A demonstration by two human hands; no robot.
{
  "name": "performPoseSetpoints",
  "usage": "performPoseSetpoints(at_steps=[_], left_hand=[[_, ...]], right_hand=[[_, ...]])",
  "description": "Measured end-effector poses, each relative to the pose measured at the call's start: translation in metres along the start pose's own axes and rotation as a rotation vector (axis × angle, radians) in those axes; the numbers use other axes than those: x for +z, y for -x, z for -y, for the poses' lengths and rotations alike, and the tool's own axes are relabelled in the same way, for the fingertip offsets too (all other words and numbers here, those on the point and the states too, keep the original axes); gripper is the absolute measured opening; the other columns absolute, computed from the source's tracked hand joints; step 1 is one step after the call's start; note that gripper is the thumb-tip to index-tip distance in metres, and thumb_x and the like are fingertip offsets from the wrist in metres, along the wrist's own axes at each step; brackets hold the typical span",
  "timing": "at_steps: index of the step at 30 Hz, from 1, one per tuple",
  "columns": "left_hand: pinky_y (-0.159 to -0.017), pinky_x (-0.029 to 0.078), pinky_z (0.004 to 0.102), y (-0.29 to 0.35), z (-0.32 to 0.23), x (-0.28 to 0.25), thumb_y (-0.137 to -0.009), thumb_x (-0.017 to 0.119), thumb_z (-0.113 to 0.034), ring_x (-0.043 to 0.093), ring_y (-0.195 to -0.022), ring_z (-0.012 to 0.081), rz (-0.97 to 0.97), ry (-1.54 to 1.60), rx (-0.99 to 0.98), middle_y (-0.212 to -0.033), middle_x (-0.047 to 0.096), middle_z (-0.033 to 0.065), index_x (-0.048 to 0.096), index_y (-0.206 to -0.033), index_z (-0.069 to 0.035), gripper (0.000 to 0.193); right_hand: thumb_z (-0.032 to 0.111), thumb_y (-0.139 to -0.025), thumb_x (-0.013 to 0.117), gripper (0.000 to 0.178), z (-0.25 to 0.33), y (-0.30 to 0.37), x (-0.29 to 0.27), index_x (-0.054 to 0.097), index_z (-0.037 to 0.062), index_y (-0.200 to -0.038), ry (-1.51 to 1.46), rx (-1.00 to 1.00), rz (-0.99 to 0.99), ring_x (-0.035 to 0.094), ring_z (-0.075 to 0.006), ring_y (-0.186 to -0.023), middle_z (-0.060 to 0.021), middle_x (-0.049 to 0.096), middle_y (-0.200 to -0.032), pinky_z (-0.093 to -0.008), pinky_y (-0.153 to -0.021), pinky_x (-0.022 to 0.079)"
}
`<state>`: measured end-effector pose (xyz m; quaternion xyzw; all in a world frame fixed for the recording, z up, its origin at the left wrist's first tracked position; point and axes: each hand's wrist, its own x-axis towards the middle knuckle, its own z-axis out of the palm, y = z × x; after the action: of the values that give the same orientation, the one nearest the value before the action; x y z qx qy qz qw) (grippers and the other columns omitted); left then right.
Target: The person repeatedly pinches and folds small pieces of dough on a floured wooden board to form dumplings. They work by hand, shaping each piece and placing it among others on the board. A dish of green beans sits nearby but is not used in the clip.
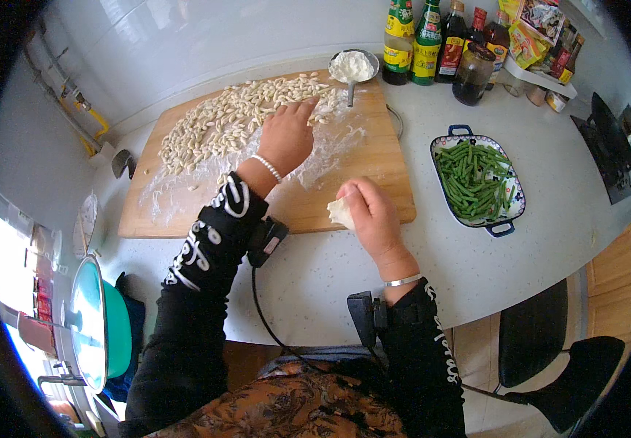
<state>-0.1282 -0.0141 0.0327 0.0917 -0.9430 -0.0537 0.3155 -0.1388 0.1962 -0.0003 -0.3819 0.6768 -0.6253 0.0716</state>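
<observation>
My right hand (372,219) is closed round a lump of pale dough (340,214), which pokes out beside the thumb over the board's near edge. My left hand (287,139) is over the wooden board (374,157), its index finger stretched toward the far side; its thumb is hidden. Nothing shows in that hand. Many small, curled dough pieces (217,120) lie spread across the far and left part of the board. White flour (333,150) is smeared over the wood by my left hand. A metal scoop or bowl of flour (352,66) rests at the board's far right corner.
Right of the board stands a patterned dish of cut green beans (476,179). Sauce bottles (425,44) and a dark jar (474,75) line the back wall. At the left is a teal basin (114,328) with a glass lid. A black chair (534,332) stands at lower right.
</observation>
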Motion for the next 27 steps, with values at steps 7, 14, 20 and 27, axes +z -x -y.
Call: performPoseSetpoints(at_steps=[7,14,20,27], left_hand=[[-0.079,0.049,0.0317,0.053,-0.032,-0.047,-0.097,0.053,-0.026,0.061,-0.087,0.0191,0.547,0.998,-0.257,-0.092,0.063,0.0103,0.057,-0.112,0.000,0.030],[-0.065,0.051,0.0329,0.086,-0.079,-0.041,-0.086,0.069,-0.030,0.065,-0.072,0.0237,0.358,0.787,-0.029,-0.082,0.065,0.0135,0.054,-0.104,-0.002,0.036],[-0.063,0.051,0.0363,0.089,-0.085,-0.034,-0.086,0.068,-0.026,0.064,-0.071,0.0297,0.228,0.807,-0.066,-0.080,0.065,0.0156,0.053,-0.101,-0.002,0.033],[-0.059,0.047,0.0396,0.092,-0.069,-0.040,-0.089,0.063,-0.026,0.061,-0.067,0.0350,0.197,0.767,-0.139,-0.075,0.061,0.0187,0.055,-0.096,-0.003,0.025]], right_hand=[[0.040,-0.101,0.039,0.037,0.004,-0.004,-0.007,0.057,0.0082,-0.102,-0.714,0.249,-0.316,0.053,-0.0102,-0.089,-0.0006,0.056,-0.096,-0.0260,-0.077,0.045],[0.036,-0.099,0.045,0.037,0.006,-0.004,-0.009,0.049,0.0058,-0.120,-1.077,0.307,-0.184,0.055,-0.0195,-0.105,-0.0050,0.054,-0.111,-0.0393,-0.097,0.045],[0.026,-0.097,0.051,0.037,0.008,-0.002,-0.003,0.039,0.0044,-0.125,-0.908,0.242,-0.153,0.055,-0.0237,-0.108,-0.0111,0.053,-0.121,-0.0423,-0.099,0.044],[0.018,-0.094,0.057,0.038,0.002,-0.003,-0.001,0.037,0.0055,-0.123,-0.589,0.217,-0.156,0.056,-0.0205,-0.107,-0.0134,0.055,-0.120,-0.0351,-0.092,0.048]])
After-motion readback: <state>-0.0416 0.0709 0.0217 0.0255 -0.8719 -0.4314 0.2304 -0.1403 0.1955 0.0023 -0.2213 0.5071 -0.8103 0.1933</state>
